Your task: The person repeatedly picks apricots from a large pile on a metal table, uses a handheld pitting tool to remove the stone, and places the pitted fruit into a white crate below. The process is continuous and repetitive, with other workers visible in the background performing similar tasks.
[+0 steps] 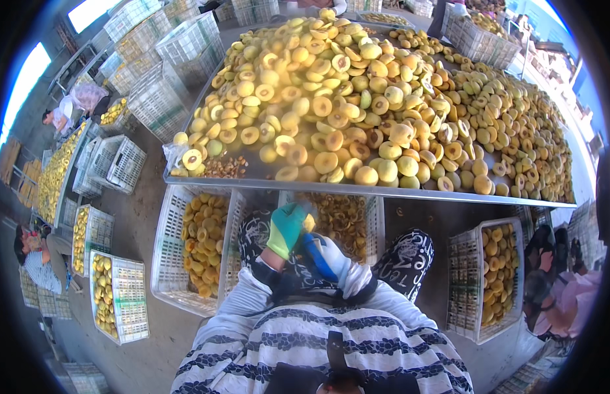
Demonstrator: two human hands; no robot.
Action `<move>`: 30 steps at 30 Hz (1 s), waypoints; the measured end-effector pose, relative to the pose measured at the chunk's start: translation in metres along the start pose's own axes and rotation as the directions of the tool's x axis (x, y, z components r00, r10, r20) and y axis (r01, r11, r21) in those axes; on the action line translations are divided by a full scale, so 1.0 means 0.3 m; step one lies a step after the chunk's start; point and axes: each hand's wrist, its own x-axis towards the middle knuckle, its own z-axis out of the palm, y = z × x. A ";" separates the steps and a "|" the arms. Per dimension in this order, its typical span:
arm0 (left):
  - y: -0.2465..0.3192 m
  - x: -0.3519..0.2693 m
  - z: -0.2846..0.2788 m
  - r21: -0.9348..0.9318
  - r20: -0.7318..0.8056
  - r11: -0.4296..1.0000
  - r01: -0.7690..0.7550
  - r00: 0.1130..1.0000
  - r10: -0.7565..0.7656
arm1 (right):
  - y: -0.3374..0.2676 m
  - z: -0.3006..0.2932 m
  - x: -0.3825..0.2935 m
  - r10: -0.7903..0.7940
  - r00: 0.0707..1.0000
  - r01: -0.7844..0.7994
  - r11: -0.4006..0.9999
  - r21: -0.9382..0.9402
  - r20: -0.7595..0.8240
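Note:
Above my lap, my left hand [287, 227], in a green and yellow coated glove, grips a yellow halved fruit [309, 223]. My right hand [324, 256], in a white glove with blue coating, is closed close beside it; whether it holds a tool cannot be seen. Behind both hands a white plastic crate [375, 231] holds dark fruit scraps. Beyond it rises a metal-edged table [364, 190] heaped with halved yellow stone fruit [334, 140], some with brown pits in them. Small brown pits [226, 167] lie at its near left corner.
Crates of fruit stand at my left [159, 266] and right [465, 280]. Stacked crates [159, 103] fill the back left. Seated people work at the far left [41, 251], and another person [561, 300] is at the right. The table edge runs just past my knees.

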 end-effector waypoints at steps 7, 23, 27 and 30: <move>-0.033 0.017 0.028 -0.044 -0.106 0.995 0.086 0.990 -0.090 | -0.086 -0.014 -0.073 0.111 0.984 -0.136 0.975 0.178 0.141; -0.083 -0.029 -0.220 0.718 0.302 0.488 -0.497 0.853 0.425 | 0.136 -0.301 0.055 0.221 0.927 0.054 0.723 0.689 -0.304; 0.207 -0.125 -0.353 0.565 -0.168 0.790 -0.237 0.905 0.391 | 0.099 -0.292 0.022 0.175 0.906 0.046 0.864 0.502 -0.386; 0.367 -0.088 -0.427 0.998 -0.008 -0.051 0.041 0.848 0.529 | 0.095 -0.288 0.021 0.313 0.901 -0.046 0.758 0.650 -0.301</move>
